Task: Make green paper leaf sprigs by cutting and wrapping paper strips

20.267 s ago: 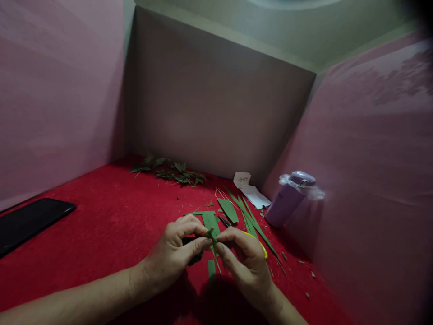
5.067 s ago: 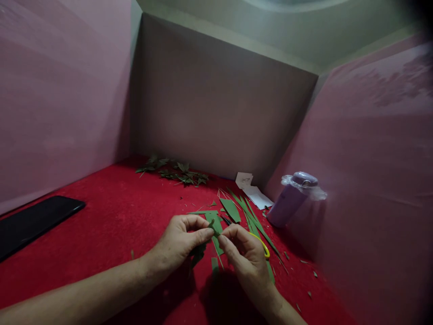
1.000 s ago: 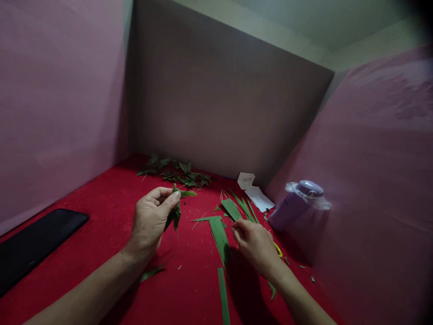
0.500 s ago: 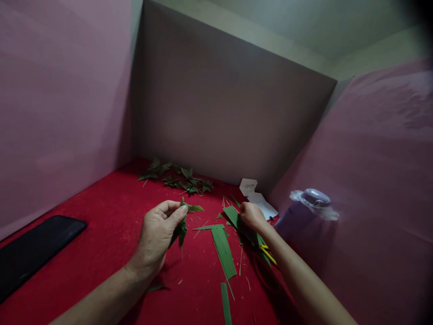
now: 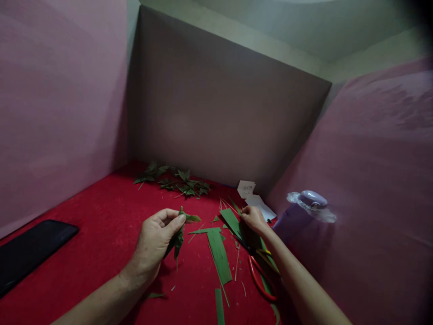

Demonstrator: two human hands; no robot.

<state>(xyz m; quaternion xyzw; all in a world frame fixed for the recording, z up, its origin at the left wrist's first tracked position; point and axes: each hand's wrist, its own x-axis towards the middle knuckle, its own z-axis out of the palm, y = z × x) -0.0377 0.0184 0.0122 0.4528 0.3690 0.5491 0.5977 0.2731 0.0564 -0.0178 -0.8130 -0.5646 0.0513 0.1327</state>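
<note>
My left hand (image 5: 157,239) pinches a small bundle of folded green leaf (image 5: 177,241) between thumb and fingers, one pointed tip sticking out to the right. Over at the right, my right hand (image 5: 253,218) is closed, fingertips pressed together above the green leaf strips (image 5: 232,221); what they hold, if anything, is too small to make out. Below that hand lie scissors (image 5: 254,275) with a red handle loop, partly under my forearm, and a yellow piece (image 5: 265,252) beside them. Between my hands a wide cut leaf strip (image 5: 219,255) rests on the red cloth (image 5: 111,225).
Several leafy sprigs (image 5: 184,183) lie at the back. White paper (image 5: 260,206) sits near the back right corner. A purple bottle-like object with clear plastic (image 5: 313,201) stands at the right. At the left lies a black phone-like slab (image 5: 37,253). Leaf scraps are scattered about the middle.
My right hand has lifted slightly off the strips and shifted, and the red scissors handle now shows. The left hand keeps its grip on the leaf bundle. The view has tilted a little.
</note>
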